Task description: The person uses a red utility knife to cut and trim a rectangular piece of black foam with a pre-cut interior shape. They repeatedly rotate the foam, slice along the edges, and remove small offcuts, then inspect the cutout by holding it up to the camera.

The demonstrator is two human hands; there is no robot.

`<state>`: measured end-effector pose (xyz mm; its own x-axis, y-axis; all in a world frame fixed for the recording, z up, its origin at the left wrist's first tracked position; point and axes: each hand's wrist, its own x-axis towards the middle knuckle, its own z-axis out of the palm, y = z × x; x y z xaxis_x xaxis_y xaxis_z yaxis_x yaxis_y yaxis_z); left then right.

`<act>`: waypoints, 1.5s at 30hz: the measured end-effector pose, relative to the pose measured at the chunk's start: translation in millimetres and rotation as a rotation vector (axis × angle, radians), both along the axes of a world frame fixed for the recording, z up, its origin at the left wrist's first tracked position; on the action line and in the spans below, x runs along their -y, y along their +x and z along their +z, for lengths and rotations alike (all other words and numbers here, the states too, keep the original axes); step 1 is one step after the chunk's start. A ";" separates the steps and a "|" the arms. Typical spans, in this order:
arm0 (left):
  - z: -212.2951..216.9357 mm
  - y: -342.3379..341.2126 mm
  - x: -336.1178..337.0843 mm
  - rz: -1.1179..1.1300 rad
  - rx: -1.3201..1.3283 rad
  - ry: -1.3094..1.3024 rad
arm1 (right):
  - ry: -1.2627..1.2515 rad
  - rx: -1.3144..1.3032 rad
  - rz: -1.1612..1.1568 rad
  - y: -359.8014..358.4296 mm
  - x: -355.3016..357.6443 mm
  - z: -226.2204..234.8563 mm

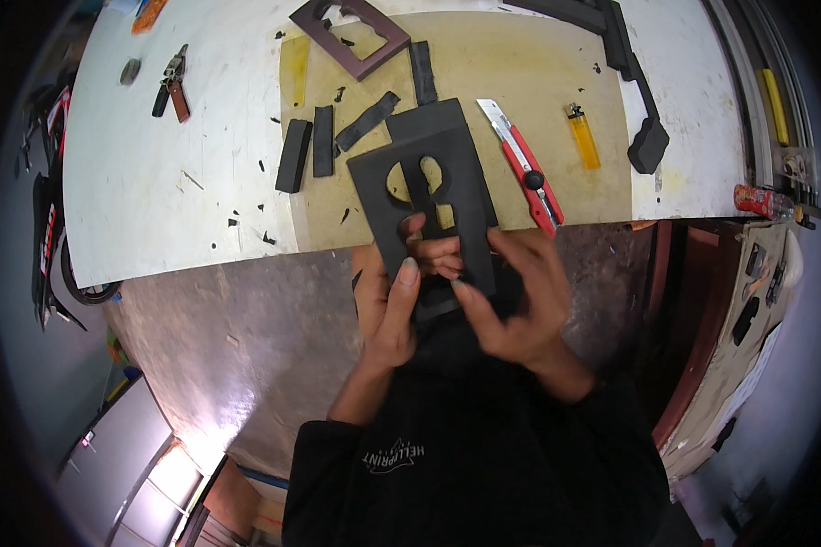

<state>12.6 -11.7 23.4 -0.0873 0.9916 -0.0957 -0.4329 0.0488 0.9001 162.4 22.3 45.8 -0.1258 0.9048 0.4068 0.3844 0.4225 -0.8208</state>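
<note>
Over the table's near edge I hold a flat black foam block [383, 187] with rounded cut-outs through it. My left hand [388, 296] grips its lower left side, thumb on the face, and fingers show through the lower opening. My right hand [527, 296] is closed on the lower right edge, its thumb near the bottom. Just right of the block lies a red utility knife [527, 173] with its blade out. Dark foam strips [324, 141] lie to the left, and a maroon foam frame [374, 55] with a cut-out lies behind.
A yellowish cutting mat [556, 82] covers part of the white table [155, 237]. An orange lighter [582, 137] is at the right, and a folding multi-tool [175, 87] at the far left. More dark foam strips [616, 41] line the back right. Small black scraps are scattered about.
</note>
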 end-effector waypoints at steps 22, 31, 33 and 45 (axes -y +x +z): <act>-24.3 -5.3 -19.4 0.129 -1.043 0.196 | -0.067 0.140 -0.053 7.8 -50.6 -36.4; -25.3 -7.0 -19.5 0.133 -1.113 0.222 | -0.111 0.114 -0.063 6.3 -47.9 -39.8; -25.7 -7.9 -19.2 0.135 -1.106 0.213 | -0.107 0.107 -0.063 6.2 -48.9 -42.1; -30.0 -8.3 -20.2 0.174 -1.116 0.268 | -0.185 0.047 -0.010 11.1 -47.0 -45.5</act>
